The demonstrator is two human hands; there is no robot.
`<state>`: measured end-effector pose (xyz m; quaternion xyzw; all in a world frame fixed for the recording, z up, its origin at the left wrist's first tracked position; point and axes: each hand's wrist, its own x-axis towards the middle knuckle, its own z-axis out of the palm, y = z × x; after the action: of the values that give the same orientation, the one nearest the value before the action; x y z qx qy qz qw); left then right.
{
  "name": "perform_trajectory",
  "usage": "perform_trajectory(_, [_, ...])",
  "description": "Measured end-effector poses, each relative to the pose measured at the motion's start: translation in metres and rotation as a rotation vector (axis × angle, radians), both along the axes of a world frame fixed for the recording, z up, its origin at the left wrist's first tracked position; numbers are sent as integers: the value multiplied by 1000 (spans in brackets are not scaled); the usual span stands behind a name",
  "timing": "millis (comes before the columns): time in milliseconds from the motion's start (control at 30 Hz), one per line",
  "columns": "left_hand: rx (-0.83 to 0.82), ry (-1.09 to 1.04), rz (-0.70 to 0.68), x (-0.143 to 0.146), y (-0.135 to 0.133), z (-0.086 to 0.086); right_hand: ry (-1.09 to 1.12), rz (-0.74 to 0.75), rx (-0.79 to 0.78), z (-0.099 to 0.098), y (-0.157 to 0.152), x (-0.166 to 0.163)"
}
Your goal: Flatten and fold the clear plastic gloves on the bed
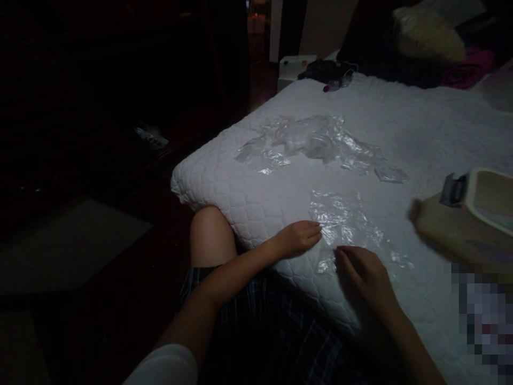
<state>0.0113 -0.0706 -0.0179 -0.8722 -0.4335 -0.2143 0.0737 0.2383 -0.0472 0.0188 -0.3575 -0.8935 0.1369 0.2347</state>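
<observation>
A clear, crinkled plastic bag (340, 214) lies spread on the white quilted bed cover in front of me. At its left edge is my left hand (300, 239), fingers together and closed on the plastic. My right hand (366, 272) is on the near side of the bag, thumb and fingers pinched at its lower edge. The exact grip of both hands is hard to see in the dim light. Farther back on the bed, more clear plastic bags (304, 136) lie in a loose, overlapping heap.
On the right of the quilted bed (248, 192) stands a beige bin with a pale rim (444, 224). A small bottle (339, 84) lies near the far edge. At the back are a stuffed yellowish bag (428, 35) and a pink cloth (468, 68). The floor at left is dark.
</observation>
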Motion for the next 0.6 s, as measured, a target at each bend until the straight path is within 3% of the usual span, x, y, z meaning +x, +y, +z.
perform_trajectory(267, [-30, -21, -2, 0, -2, 3, -2, 170, 71, -2, 6, 12])
perform_trajectory(600, [0, -2, 3, 1, -2, -1, -41, 215, 211, -8, 1, 4])
